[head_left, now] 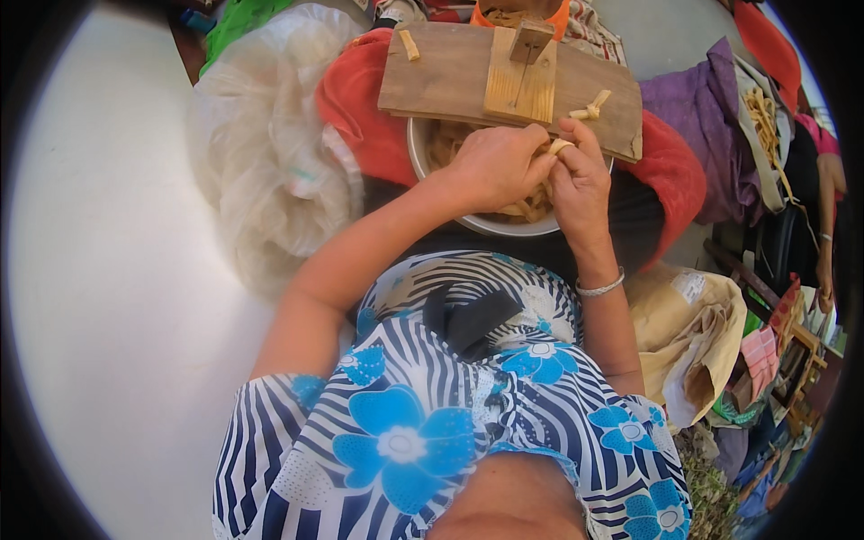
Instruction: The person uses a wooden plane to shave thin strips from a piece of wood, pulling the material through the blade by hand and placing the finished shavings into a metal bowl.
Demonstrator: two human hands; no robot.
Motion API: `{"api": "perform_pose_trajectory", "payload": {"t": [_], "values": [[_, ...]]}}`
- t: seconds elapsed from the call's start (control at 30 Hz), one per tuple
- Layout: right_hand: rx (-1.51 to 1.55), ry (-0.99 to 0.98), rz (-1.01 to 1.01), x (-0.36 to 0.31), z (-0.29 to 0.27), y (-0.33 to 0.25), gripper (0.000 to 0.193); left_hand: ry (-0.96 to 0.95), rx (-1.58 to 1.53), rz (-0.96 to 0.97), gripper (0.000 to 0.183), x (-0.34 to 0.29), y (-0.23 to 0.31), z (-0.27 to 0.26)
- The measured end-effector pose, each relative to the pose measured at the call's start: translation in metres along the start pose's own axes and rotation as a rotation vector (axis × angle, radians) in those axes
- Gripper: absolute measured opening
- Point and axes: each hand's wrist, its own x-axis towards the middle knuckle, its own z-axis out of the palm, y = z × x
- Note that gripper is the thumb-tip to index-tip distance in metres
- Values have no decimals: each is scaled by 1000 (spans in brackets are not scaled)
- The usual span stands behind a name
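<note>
My left hand (pixel 506 164) and my right hand (pixel 583 184) meet above a white-rimmed bowl (pixel 513 229). Between their closed fingers is a short pale yellow strip (pixel 560 146), bent into a loop; part of it is hidden by the fingers. Inside the bowl lie tan, soft-looking strips (pixel 526 211). A wooden board (pixel 441 76) rests across the bowl's far side, carrying a lighter wooden block (pixel 520 88) with a small upright piece. On the board's right lies a knotted pale strip (pixel 590 109), and a small pale piece (pixel 409 45) sits at its far left.
A heap of clear plastic sheeting (pixel 279 153) lies to the left, beside red cloth (pixel 360 108). Beyond the board stands an orange container (pixel 553 20). At right are purple cloth (pixel 702 126), a brown paper sack (pixel 693 333) and another person's arm (pixel 826 225).
</note>
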Motion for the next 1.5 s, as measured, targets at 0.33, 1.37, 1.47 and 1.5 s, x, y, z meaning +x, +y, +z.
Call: {"api": "perform_pose_trajectory", "payload": {"t": [0.33, 1.37, 1.47, 1.5], "values": [[542, 233, 201, 15, 4, -6, 8, -67, -854, -391, 26, -32, -20, -3], [123, -152, 251, 89, 2, 19, 7, 81, -364, -143, 20, 56, -75, -44], [-352, -145, -81, 87, 8, 25, 8, 191, -128, -166, 21, 61, -87, -34], [-424, -150, -122, 85, 6, 24, 8, 226, -45, -191, 21, 61, -90, -32]]}}
